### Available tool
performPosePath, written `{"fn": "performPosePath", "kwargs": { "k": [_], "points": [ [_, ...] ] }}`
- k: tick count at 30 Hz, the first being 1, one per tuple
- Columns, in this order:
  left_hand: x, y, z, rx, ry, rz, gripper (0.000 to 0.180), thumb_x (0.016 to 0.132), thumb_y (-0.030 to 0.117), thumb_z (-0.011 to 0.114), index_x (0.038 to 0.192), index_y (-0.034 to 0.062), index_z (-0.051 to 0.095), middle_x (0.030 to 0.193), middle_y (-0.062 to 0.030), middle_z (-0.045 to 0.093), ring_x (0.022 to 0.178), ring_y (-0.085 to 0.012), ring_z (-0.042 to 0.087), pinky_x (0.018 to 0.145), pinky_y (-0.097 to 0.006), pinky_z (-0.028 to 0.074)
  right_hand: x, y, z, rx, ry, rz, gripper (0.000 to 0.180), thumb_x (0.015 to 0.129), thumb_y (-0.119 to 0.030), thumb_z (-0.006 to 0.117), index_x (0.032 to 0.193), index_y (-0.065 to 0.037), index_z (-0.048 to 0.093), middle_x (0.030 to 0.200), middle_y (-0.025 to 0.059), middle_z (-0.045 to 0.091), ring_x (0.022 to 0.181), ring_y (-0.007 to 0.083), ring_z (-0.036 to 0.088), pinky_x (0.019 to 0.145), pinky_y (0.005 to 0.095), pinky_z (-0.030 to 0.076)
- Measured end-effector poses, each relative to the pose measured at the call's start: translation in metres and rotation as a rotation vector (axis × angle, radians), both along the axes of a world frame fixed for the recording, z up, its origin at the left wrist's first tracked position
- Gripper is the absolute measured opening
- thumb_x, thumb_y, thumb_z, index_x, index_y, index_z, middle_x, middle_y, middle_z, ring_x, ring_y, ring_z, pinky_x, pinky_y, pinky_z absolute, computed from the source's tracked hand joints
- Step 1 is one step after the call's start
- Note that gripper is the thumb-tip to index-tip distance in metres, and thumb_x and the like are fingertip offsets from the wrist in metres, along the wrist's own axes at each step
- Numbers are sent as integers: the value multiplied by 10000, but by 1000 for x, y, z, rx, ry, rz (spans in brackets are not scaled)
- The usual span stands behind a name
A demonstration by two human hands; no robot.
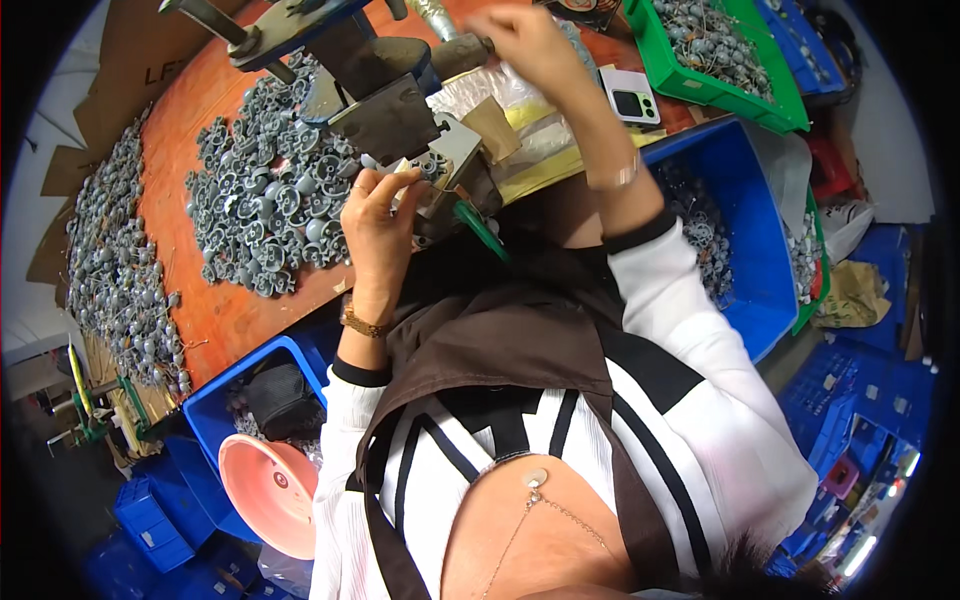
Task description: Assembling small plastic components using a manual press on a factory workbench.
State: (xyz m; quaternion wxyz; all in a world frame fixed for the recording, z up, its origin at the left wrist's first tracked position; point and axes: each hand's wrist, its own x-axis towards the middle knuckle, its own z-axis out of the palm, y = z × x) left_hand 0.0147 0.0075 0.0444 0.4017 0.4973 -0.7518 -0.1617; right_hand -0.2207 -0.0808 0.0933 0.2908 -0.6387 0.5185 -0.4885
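Just beside the left fingers point(390, 186) lie grey parts point(268, 195).

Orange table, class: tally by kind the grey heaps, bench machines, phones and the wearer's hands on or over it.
Grey heaps: 2 (inner heap, outer heap)
Bench machine: 1
Phone: 1
Hands: 2 (left hand, right hand)
Total: 6
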Motion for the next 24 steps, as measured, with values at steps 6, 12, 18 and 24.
{"fn": "performPosePath", "kwargs": {
  "k": [6,12,18,24],
  "points": [
    [-17,1,-4,-19,66,23,132,751,109,739,872,81,694,700,-84,514,606,-248,525,555,-347,415,12,-22,86,-387,-265,9,304,932,-164,557,1162,32,593,902,60,657,750,103,595,670,243,482],
    [-8,8,-5,-13,26,63,118,765,122,724,872,87,689,733,-97,521,652,-281,557,578,-368,443,27,125,24,-814,-11,238,252,788,-245,746,762,-63,573,739,29,600,740,259,599,768,441,469],
    [3,14,1,75,-53,27,190,783,145,713,960,83,680,800,-97,567,726,-283,584,644,-361,469,30,120,68,-724,-55,-37,288,700,-145,815,883,-37,621,805,42,630,782,192,619,754,327,504],
    [91,-21,20,-168,-228,264,304,804,169,698,1078,48,645,1007,-137,661,907,-305,615,797,-379,481,41,107,-17,70,376,5,207,789,-152,729,880,-8,611,720,71,630,679,98,596,606,266,459]
  ]
}}
